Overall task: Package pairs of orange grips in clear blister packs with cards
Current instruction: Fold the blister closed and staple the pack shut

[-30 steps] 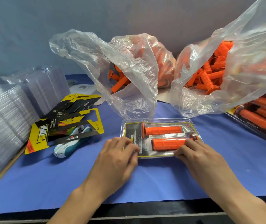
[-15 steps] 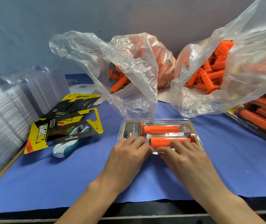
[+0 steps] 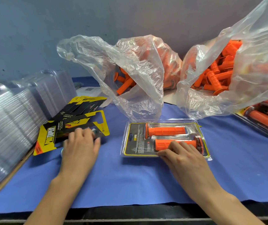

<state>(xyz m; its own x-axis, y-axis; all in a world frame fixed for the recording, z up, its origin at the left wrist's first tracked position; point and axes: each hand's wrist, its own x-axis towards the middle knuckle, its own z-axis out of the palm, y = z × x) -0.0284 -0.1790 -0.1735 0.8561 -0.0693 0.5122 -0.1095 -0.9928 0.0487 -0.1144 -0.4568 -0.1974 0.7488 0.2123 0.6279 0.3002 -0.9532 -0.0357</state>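
A clear blister pack [image 3: 193,127] lies on the blue cloth [image 3: 130,184] at centre. It holds a black and yellow card [image 3: 135,143] and two orange grips, the upper grip [image 3: 165,131] and the lower grip [image 3: 164,143]. My right hand [image 3: 183,157] presses its fingers on the pack's near edge, over the lower grip. My left hand [image 3: 81,146] lies blurred over a white and teal hand tool [image 3: 95,131], beside the loose yellow and black cards [image 3: 74,120]. The hand hides most of the tool, so I cannot make out whether it grips it.
Two clear plastic bags of orange grips [image 3: 138,75] [image 3: 244,70] stand behind the pack. Stacks of empty clear blisters [image 3: 8,127] fill the left side. Filled packs [image 3: 266,117] lie at the right edge. The table's front edge runs close to my forearms.
My left hand has left the blister pack and moved left onto the tool by the cards. My right hand stays on the pack's near edge.
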